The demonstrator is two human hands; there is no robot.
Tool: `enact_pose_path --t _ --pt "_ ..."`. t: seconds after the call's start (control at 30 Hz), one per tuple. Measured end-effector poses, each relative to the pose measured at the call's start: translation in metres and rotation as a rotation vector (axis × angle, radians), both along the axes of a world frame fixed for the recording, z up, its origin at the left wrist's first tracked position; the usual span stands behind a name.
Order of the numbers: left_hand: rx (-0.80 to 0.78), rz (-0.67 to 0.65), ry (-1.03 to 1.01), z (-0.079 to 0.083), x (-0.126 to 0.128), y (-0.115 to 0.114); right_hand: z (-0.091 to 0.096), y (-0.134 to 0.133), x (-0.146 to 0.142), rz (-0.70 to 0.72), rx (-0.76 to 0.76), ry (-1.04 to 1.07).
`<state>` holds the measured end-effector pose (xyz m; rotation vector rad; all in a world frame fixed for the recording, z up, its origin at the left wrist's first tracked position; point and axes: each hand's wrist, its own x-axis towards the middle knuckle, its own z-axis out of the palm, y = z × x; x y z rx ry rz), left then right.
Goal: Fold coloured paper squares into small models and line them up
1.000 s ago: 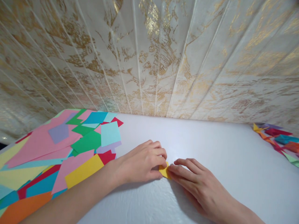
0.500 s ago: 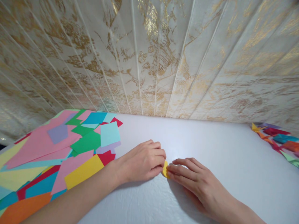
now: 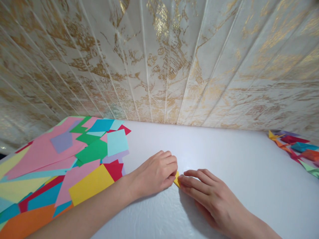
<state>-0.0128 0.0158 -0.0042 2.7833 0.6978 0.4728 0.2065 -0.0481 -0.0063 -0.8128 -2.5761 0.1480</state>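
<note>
Between my hands, at the middle of the white table (image 3: 149, 212), is a small folded piece of yellow paper (image 3: 177, 179). Only a narrow strip of it shows; my fingers cover the rest. My left hand (image 3: 159, 171) is closed, its curled fingers on the left end of the paper. From the right, my right hand (image 3: 208, 192) grips the other end, its fingertips pressed together on it. Both hands rest low, at or just over the table top.
Loose coloured paper sheets (image 3: 92, 182) overlap across the left side of the table, partly under my left forearm. Several folded paper figures (image 3: 299, 146) lie in a group at the far right. A white and gold patterned curtain (image 3: 164, 66) hangs along the back edge.
The visible strip of yellow paper between my fingers looks narrower and flatter than before. My left hand has shifted very slightly; my right hand stays almost where it was.
</note>
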Motion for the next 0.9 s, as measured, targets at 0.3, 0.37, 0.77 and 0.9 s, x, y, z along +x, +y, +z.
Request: enact_pose_path --t 0.3,0.37,0.77,0.9 --pt "-0.026 0.017 -0.013 -0.0007 0.0012 -0.0005 -0.0006 -0.0005 -0.0020 0.014 -0.032 0.019" --pt "-0.036 0.019 -0.018 -0.0010 0.0014 -0.0007 -0.0003 -0.0009 -0.0029 0.014 -0.058 0.014" --pt "-0.141 0.083 -0.056 -0.0043 0.0030 -0.0005 -0.0032 -0.0014 -0.0026 -0.009 -0.065 -0.031" --pt "-0.207 0.118 -0.071 -0.0057 0.0018 0.0005 -0.0057 -0.0025 -0.0056 -0.022 -0.040 -0.031"
